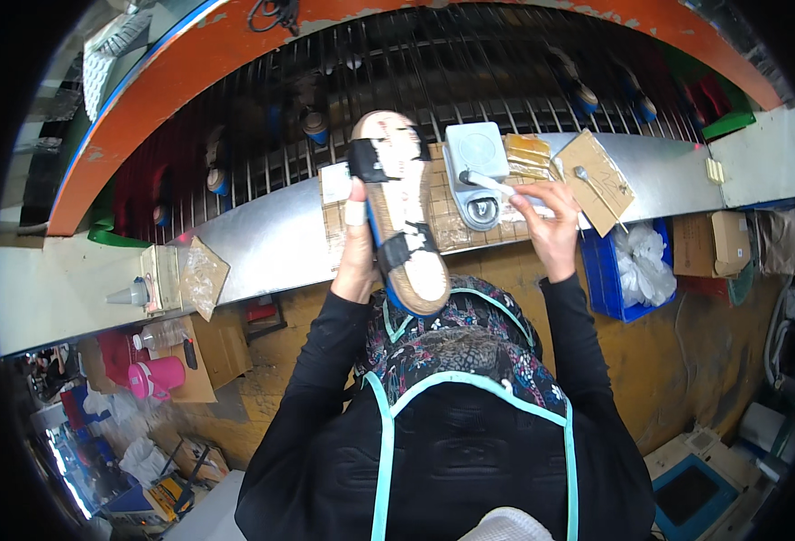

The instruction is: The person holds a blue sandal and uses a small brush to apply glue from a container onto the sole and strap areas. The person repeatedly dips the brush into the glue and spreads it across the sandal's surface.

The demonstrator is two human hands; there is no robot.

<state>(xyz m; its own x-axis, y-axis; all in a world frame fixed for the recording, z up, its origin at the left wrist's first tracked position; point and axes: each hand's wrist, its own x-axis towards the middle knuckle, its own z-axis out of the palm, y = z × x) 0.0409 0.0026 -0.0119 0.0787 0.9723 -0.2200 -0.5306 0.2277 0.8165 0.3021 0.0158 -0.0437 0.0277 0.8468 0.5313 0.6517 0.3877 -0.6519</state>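
My left hand [355, 252] grips a shoe upper on a blue last [406, 206], held bottom side up above the bench's near edge. Its underside is tan with pale, whitish patches, and black straps fold over it in two places. A wrap circles my left thumb. In my right hand [552, 224] is a small brush [489, 183] with a white handle, pinched between fingers and thumb. The brush's dark head lies over a grey-white glue pot [477, 149], above its round opening; whether it touches is unclear.
Behind the bench [276, 239] runs a rod conveyor under an orange frame [542, 20], carrying several lasted shoes [315, 126]. Right of the pot lie amber blocks [528, 153] and cardboard [600, 194] with another brush on it. A blue bin [607, 279] holds plastic bags.
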